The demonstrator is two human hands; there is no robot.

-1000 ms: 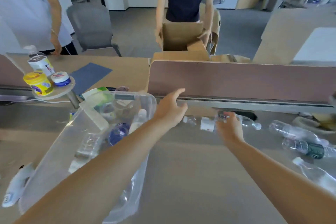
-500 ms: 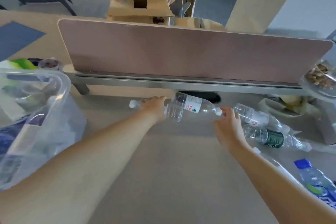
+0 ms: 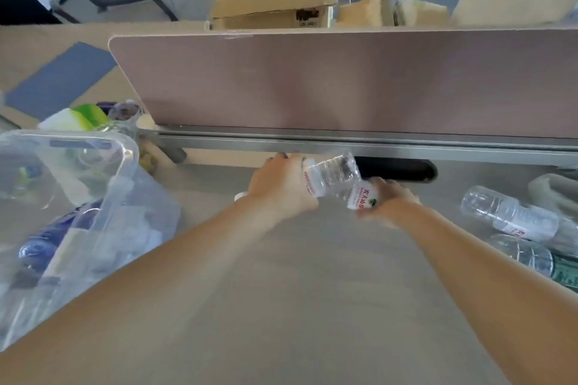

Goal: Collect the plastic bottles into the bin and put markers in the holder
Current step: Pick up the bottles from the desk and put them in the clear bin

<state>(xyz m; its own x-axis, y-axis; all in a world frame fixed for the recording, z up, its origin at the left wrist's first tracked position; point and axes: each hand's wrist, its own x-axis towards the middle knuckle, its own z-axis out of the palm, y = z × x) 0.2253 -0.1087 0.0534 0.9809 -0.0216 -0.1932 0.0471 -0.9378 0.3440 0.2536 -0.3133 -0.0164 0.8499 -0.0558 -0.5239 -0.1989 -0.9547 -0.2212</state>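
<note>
My left hand [image 3: 280, 187] is closed around a clear plastic bottle [image 3: 333, 172]; its white cap pokes out below my wrist. Just to the right, my right hand [image 3: 392, 200] grips a second bottle by its red-and-white label [image 3: 362, 198]. The two bottles touch between my hands, above the desk near the partition. A clear plastic bin [image 3: 125, 150] stands at the left with several bottles inside. Two more bottles lie at the right edge, one clear [image 3: 513, 215] and one with a green label [image 3: 538, 259]. No markers or holder show.
A pinkish partition [image 3: 344, 81] with a grey rail runs across the desk behind my hands, with a black cable slot [image 3: 400, 167] below it. Beyond it are cardboard boxes [image 3: 272, 0], another person's hand, a grey chair and a blue mat [image 3: 59, 78].
My left hand has taken hold of one bottle and my right hand has closed on the labelled one. Both hands have drawn closer together. The view has tipped downward.
</note>
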